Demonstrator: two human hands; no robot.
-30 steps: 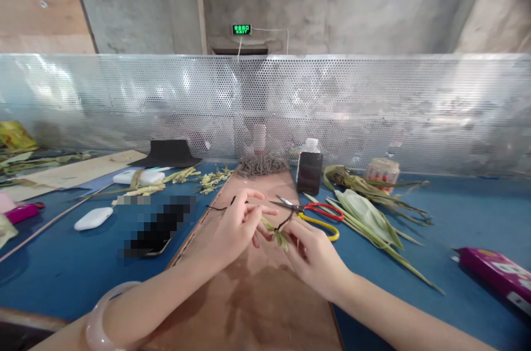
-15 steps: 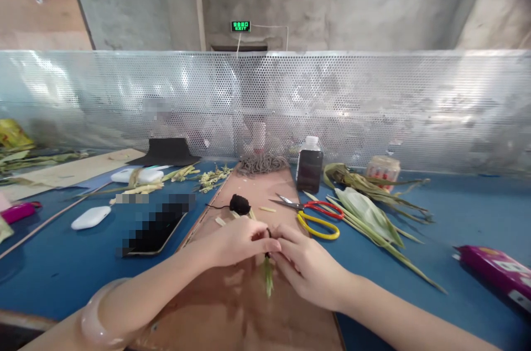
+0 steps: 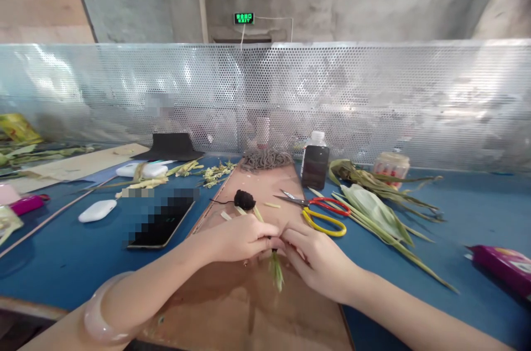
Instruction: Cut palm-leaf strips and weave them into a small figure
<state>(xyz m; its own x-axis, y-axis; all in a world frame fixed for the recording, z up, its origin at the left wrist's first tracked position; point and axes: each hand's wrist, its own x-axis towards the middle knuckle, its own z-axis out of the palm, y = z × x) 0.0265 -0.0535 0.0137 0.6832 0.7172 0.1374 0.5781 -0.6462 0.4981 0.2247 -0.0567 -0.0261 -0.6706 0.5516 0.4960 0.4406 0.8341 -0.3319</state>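
Both hands, left hand [image 3: 238,237] and right hand [image 3: 317,257], have dropped to the board [image 3: 265,312], fingertips pinched together on a leaf strip [image 3: 276,273]; pulling hard could snap it.

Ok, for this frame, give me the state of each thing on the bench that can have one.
left hand: pinching the leaf strip
right hand: pinching the same strip
leaf strip: held, tip hanging down
scissors: lying open, untouched
bottle: upright, capped
thread spool: resting on the board, thread trailing left
phone: flat
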